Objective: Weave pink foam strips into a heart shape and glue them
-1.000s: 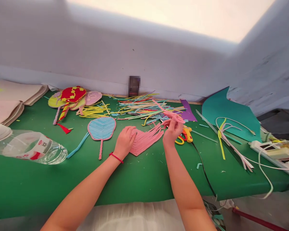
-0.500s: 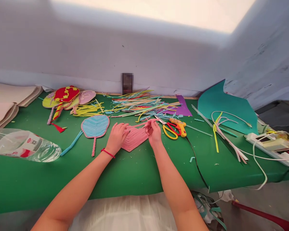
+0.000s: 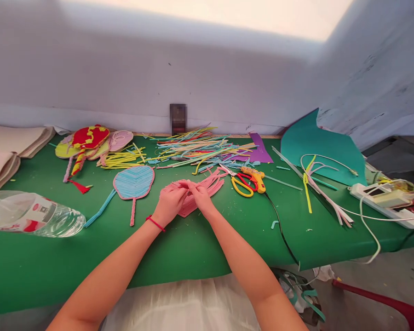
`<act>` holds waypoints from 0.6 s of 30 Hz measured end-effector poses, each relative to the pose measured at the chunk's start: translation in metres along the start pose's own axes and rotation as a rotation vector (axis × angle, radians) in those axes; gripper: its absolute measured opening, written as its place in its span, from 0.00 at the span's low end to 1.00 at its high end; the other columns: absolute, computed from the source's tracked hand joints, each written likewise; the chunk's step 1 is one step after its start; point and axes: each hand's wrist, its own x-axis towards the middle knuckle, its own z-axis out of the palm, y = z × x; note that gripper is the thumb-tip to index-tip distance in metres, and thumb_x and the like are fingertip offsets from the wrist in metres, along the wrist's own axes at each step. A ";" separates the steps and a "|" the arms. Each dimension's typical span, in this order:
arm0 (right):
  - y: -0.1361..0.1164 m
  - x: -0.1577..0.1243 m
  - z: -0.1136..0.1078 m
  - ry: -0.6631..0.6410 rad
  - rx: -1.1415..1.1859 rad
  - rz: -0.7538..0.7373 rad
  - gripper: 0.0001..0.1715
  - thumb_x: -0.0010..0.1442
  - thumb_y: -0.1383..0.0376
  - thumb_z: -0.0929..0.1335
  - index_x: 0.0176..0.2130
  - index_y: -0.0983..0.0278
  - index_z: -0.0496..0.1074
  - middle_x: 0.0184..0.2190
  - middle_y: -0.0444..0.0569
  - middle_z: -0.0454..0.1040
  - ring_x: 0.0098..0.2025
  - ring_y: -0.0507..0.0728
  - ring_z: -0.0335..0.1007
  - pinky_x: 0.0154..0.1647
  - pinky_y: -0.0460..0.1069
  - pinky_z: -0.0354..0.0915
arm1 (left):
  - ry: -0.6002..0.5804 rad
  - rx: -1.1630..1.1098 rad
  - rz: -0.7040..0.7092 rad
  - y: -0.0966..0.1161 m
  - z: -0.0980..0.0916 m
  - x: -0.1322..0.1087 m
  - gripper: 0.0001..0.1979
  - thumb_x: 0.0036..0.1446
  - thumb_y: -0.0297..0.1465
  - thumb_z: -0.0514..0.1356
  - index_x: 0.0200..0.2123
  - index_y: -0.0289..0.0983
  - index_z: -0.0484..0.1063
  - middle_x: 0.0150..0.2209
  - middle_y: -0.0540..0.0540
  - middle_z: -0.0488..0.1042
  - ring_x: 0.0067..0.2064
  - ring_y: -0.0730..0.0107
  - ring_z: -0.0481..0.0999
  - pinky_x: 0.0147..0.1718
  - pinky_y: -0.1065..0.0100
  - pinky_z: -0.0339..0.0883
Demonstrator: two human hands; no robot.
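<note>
A pink piece made of side-by-side fuzzy strips point(image 3: 187, 210) lies on the green table under both hands, its loose strip ends fanning out to the right. My left hand point(image 3: 173, 201), with a red cord on the wrist, is closed on its upper left part. Fingertips of my right hand point(image 3: 200, 198) pinch at the top middle of the same piece, touching the left fingertips. The exact strip between them is too small to make out. To the left lies a blue fan shape with pink edging and handle point(image 3: 134, 182).
Yellow-handled scissors point(image 3: 242, 186) and a yellow glue gun point(image 3: 258, 180) with a black cord lie right of the hands. Behind is a pile of coloured strips point(image 3: 200, 149). A bottle point(image 3: 37, 214) lies left; a power strip point(image 3: 382, 204) sits far right.
My right hand has moved left to meet my left hand over the pink piece, uncovering the loose strip ends on the right. The left fingers have closed in. The view has shifted slightly.
</note>
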 end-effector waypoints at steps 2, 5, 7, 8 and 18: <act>0.002 0.000 0.002 -0.002 0.015 0.010 0.30 0.53 0.40 0.65 0.32 0.62 0.79 0.33 0.49 0.80 0.43 0.58 0.74 0.46 0.52 0.66 | -0.021 -0.006 0.022 0.002 0.001 0.001 0.16 0.65 0.31 0.46 0.32 0.39 0.73 0.34 0.44 0.78 0.37 0.66 0.75 0.40 0.64 0.67; 0.003 0.003 -0.003 0.045 0.032 0.006 0.33 0.52 0.38 0.64 0.30 0.62 0.79 0.31 0.50 0.80 0.43 0.60 0.75 0.48 0.53 0.67 | -0.043 0.000 0.026 0.005 0.000 0.001 0.16 0.64 0.31 0.46 0.31 0.39 0.72 0.30 0.45 0.77 0.32 0.67 0.74 0.36 0.65 0.66; 0.002 0.005 -0.009 0.094 0.037 -0.006 0.33 0.53 0.38 0.63 0.29 0.62 0.79 0.30 0.50 0.80 0.42 0.60 0.75 0.48 0.54 0.67 | -0.054 0.014 0.014 0.006 -0.002 0.000 0.16 0.64 0.31 0.46 0.28 0.39 0.71 0.25 0.47 0.75 0.28 0.68 0.72 0.31 0.67 0.64; 0.002 0.007 -0.013 0.121 0.037 -0.014 0.33 0.54 0.39 0.62 0.29 0.62 0.79 0.30 0.50 0.80 0.41 0.59 0.76 0.49 0.54 0.67 | -0.060 0.020 0.010 0.006 -0.002 0.000 0.16 0.64 0.31 0.46 0.27 0.39 0.70 0.23 0.48 0.73 0.26 0.69 0.70 0.30 0.67 0.62; -0.002 0.022 -0.061 0.413 0.058 -0.142 0.29 0.55 0.41 0.64 0.24 0.62 0.74 0.27 0.49 0.79 0.36 0.58 0.76 0.46 0.54 0.66 | -0.091 0.051 0.017 0.015 -0.005 -0.001 0.17 0.63 0.31 0.47 0.24 0.39 0.67 0.19 0.50 0.67 0.23 0.71 0.64 0.25 0.69 0.52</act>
